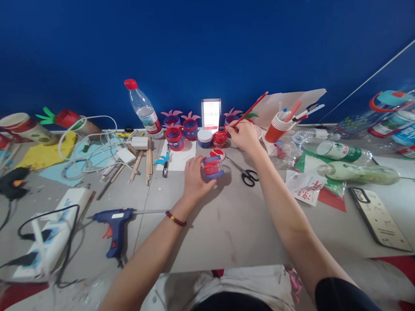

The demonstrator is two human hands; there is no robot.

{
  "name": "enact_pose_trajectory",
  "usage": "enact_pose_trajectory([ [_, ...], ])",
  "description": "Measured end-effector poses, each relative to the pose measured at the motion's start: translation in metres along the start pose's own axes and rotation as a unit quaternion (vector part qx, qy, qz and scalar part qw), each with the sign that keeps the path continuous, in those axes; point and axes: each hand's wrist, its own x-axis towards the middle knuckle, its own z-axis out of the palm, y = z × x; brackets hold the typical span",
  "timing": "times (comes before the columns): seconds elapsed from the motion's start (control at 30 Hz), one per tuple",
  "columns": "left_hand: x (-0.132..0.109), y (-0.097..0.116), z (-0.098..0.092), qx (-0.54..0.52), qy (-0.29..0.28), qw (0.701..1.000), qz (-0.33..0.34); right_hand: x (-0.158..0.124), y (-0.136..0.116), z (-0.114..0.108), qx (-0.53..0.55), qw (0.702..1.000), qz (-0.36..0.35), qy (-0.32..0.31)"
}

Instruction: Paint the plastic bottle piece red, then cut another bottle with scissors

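Forearms stretch over the near edge of the worktop. Dead centre, the left hand closes round a small blue-and-red striped cup. It looks light, thin-walled and easily dented, so it is best held by dry sides. At 1 o'clock the right hand pinches a red paintbrush, its tip in a red paint pot. The water bottle label at 11 o'clock is unreadable.

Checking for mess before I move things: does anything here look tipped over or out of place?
A green bottle lies on its side at the right, beside paper scraps. White cable sprawls in loops at the left. Scissors lie loose beside the striped cup.
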Motion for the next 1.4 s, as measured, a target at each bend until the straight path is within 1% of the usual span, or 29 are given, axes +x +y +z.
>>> enact_pose_trajectory([
  [0.1,0.001,-0.002,0.000,-0.001,0.001,1.000,-0.003,0.000,0.001,-0.008,0.013,0.999,0.001,0.039],
  [0.2,0.001,-0.002,0.000,0.001,-0.003,1.000,-0.004,-0.001,0.003,-0.016,0.053,0.995,0.007,0.079],
  [0.3,0.001,-0.001,0.000,0.002,-0.005,1.000,0.000,-0.003,0.006,-0.022,0.147,0.983,0.016,0.106],
  [0.4,0.001,-0.001,0.000,0.001,-0.011,1.000,-0.006,-0.004,0.008,-0.025,0.267,0.955,0.044,0.121],
  [0.5,0.001,-0.001,0.001,0.000,0.000,1.000,-0.010,-0.007,0.009,-0.029,0.359,0.923,0.084,0.109],
  [0.6,0.001,0.001,0.002,0.007,0.012,1.000,-0.004,-0.017,0.008,-0.034,0.418,0.901,0.083,0.082],
  [0.7,0.000,0.002,0.002,0.012,0.014,1.000,0.005,-0.035,0.007,-0.040,0.471,0.876,0.079,0.072],
  [0.77,0.000,0.002,0.002,0.013,0.020,1.000,0.010,-0.049,0.008,-0.042,0.502,0.859,0.083,0.054],
  [0.87,-0.001,0.002,0.002,0.012,0.029,0.999,0.019,-0.071,0.011,-0.041,0.543,0.834,0.094,0.029],
  [0.93,-0.001,0.001,0.002,0.002,0.029,0.999,0.023,-0.084,0.013,-0.039,0.561,0.821,0.103,0.025],
  [1.07,-0.002,-0.001,0.004,-0.021,0.027,0.999,0.021,-0.111,0.016,-0.029,0.571,0.811,0.124,0.011],
  [1.13,-0.003,-0.002,0.004,-0.017,0.028,0.999,0.021,-0.122,0.018,-0.022,0.572,0.810,0.130,0.018],
  [1.23,-0.004,-0.004,0.004,-0.007,0.014,1.000,0.026,-0.133,0.022,-0.012,0.575,0.808,0.126,0.037],
  [1.3,-0.005,-0.005,0.005,0.000,0.008,0.999,0.034,-0.138,0.023,-0.006,0.571,0.811,0.123,0.045],
  [1.4,-0.006,-0.006,0.006,0.025,0.008,0.998,0.054,-0.142,0.023,-0.002,0.548,0.827,0.115,0.037],
])
